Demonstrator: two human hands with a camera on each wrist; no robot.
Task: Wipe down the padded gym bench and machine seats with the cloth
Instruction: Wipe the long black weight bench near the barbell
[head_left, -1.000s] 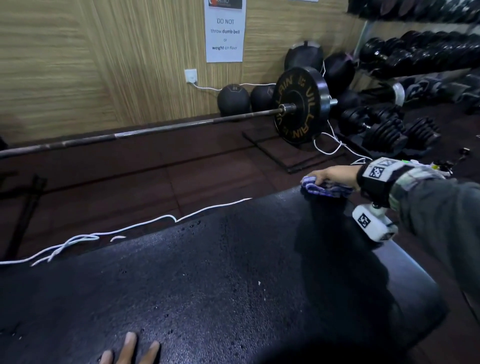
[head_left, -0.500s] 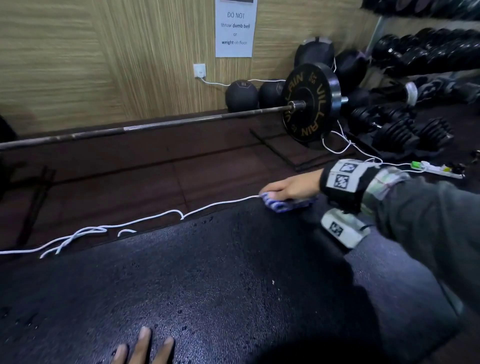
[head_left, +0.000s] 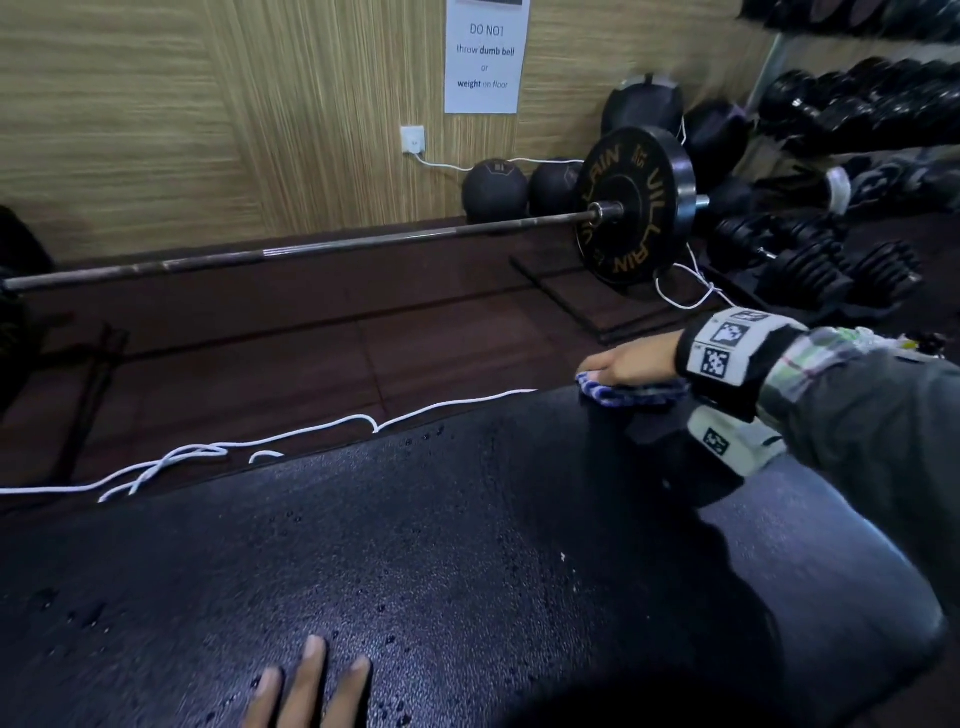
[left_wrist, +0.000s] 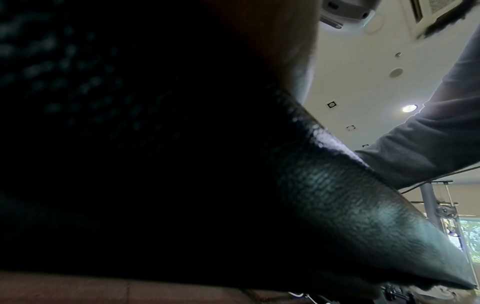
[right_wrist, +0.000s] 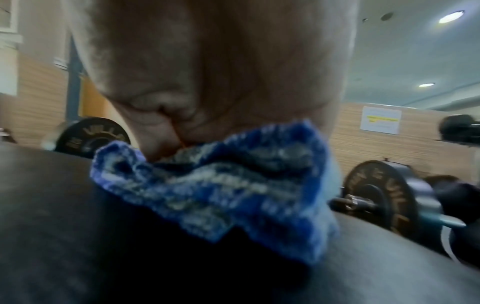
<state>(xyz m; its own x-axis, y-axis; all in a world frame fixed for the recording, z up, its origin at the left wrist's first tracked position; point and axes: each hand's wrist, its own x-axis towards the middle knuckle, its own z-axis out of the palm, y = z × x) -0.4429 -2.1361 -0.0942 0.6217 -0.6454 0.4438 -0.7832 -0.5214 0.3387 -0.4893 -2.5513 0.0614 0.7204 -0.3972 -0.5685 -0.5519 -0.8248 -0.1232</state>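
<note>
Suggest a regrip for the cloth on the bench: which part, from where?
Probably its bunched near edge, taken from above. The blue cloth lies crumpled on the bench pad under the right hand, so raised folds give fingers purchase; its flat underside doesn't.

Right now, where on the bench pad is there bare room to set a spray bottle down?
The black padded bench is bare across its wide middle, between the left hand flat at the near edge and the right hand pressing the blue-and-white cloth at the far edge. It is beaded with droplets. The floor beyond is crowded: white cord, barbell.
</note>
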